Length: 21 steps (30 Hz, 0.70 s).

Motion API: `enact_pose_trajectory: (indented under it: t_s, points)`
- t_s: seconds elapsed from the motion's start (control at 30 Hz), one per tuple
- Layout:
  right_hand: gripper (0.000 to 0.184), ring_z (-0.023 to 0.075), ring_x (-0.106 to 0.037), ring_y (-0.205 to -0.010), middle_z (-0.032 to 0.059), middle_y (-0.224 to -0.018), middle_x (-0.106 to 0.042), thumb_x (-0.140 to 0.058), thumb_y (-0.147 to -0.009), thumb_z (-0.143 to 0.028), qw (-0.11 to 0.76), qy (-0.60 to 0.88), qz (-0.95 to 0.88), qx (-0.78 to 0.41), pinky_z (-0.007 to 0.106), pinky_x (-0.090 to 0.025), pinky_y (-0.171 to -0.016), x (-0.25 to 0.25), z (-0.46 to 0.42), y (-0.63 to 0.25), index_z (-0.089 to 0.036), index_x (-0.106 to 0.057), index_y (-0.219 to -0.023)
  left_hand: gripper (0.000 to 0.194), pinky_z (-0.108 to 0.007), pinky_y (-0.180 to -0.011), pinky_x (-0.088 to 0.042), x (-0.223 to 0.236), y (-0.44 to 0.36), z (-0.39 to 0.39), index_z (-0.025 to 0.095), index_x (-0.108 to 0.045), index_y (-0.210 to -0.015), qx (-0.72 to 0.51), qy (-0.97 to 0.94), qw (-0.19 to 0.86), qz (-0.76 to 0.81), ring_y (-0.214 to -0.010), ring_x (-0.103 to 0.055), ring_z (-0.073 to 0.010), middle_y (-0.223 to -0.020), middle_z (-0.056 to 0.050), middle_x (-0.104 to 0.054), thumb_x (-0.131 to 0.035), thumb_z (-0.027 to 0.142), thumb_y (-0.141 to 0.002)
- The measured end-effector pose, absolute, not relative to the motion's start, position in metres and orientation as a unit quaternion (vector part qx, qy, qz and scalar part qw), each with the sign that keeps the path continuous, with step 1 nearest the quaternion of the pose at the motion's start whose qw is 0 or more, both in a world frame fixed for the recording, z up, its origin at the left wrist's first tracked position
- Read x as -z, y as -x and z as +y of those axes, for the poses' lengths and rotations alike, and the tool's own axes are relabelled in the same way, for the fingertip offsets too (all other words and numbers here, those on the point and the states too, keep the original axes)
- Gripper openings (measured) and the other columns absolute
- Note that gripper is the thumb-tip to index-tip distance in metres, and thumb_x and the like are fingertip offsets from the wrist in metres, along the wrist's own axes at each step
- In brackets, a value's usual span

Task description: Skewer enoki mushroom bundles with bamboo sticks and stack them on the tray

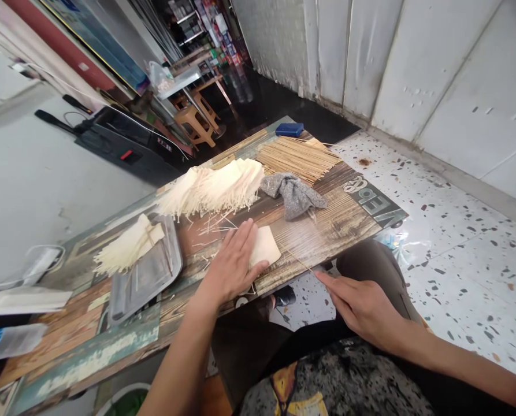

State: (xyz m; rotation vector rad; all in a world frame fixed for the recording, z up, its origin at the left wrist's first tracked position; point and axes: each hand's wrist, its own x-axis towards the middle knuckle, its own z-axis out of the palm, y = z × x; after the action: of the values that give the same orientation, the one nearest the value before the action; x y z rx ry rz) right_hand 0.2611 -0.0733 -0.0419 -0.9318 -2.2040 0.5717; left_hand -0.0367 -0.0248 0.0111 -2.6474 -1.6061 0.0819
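My left hand [233, 263] lies flat with fingers stretched out, pressing on a pale cream sheet [265, 245] on the wooden board [336, 222]. My right hand [364, 306] hovers off the board's near edge, fingers together in a pinch on a thin bamboo skewer [299, 263] that points up-left toward the sheet. A fan of cream sheets on skewers [212, 190] lies behind my left hand. A pile of bare bamboo skewers [296, 157] rests at the far end.
A grey cloth [294, 195] lies beside the skewer pile. A metal tray [147, 271] at left carries more skewered sheets [125, 245]. A blue box [289, 129] sits at the board's far end. Speckled floor lies to the right, white wall panels behind.
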Motion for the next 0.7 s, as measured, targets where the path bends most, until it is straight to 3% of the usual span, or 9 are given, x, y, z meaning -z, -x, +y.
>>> enact_pose_trajectory:
  t_s: [0.2,0.4,0.7]
  points:
    - [0.037,0.0167,-0.063,-0.061,0.0056,-0.074,-0.067,-0.039,-0.093,-0.011,0.322,0.351,-0.859,-0.187,0.028,-0.050,-0.052,0.037,-0.075,-0.259,-0.006,-0.055,-0.126,0.068,-0.049,-0.118,-0.013,-0.002,0.024,-0.015,0.009,-0.016,-0.151,-0.049,0.819,0.001,-0.572,-0.145,-0.019,-0.0259,-0.156,-0.017,-0.023,-0.022,0.050,-0.098]
    - [0.036,0.0164,-0.064,-0.061,0.0053,-0.073,-0.068,-0.037,-0.095,-0.013,0.306,0.361,-0.864,-0.172,0.028,-0.049,-0.052,0.028,-0.073,-0.256,-0.007,-0.057,-0.123,0.065,-0.052,-0.118,-0.009,-0.006,0.013,-0.021,0.010,-0.015,-0.152,0.001,0.784,0.013,-0.621,-0.145,-0.019,-0.0258,-0.155,-0.016,-0.027,-0.018,0.047,-0.098]
    - [0.037,0.0147,-0.062,-0.057,0.0028,-0.068,-0.067,-0.035,-0.095,-0.014,0.291,0.357,-0.871,-0.170,0.027,-0.047,-0.050,0.023,-0.075,-0.253,-0.009,-0.059,-0.123,0.061,-0.051,-0.118,-0.015,0.014,-0.006,-0.026,0.010,-0.021,-0.151,0.037,0.762,0.032,-0.645,-0.144,-0.024,-0.0275,-0.152,-0.017,-0.033,-0.024,0.039,-0.097]
